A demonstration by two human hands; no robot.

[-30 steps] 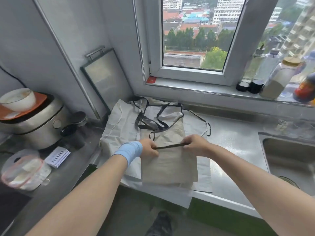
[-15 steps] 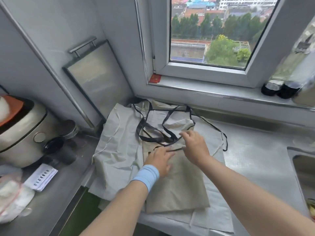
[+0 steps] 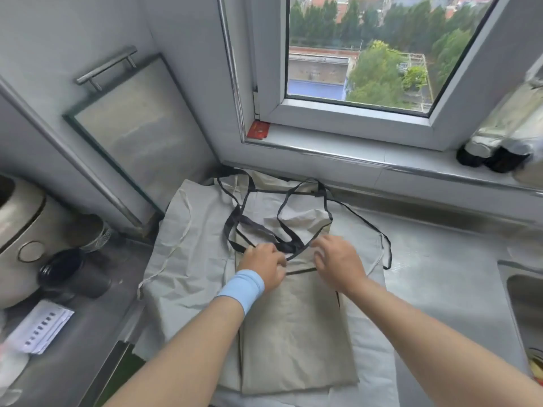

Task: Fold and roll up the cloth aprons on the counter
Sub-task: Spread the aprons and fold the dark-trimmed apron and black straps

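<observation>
A beige apron [image 3: 293, 333] folded into a long strip lies on the steel counter [image 3: 440, 274], on top of a paler spread-out apron [image 3: 188, 259]. Its black straps [image 3: 258, 224] loop loosely over its far end. My left hand [image 3: 263, 267], with a blue wristband, rests on the strip, its fingers lying over a strap. My right hand [image 3: 338, 261] is just beside it, its fingers curled down onto the bunched straps. Both hands are blurred.
A metal-framed board [image 3: 132, 136] leans on the wall at the back left. A rice cooker [image 3: 17, 239], dark jars [image 3: 64, 268] and a white packet [image 3: 38, 327] stand at the left. A sink [image 3: 526, 304] is at the right, bottles [image 3: 499, 145] on the windowsill.
A second ago both hands held a strap stretched taut between them. They moved forward to the bunched straps and came close together; the view moved nearer the counter.
</observation>
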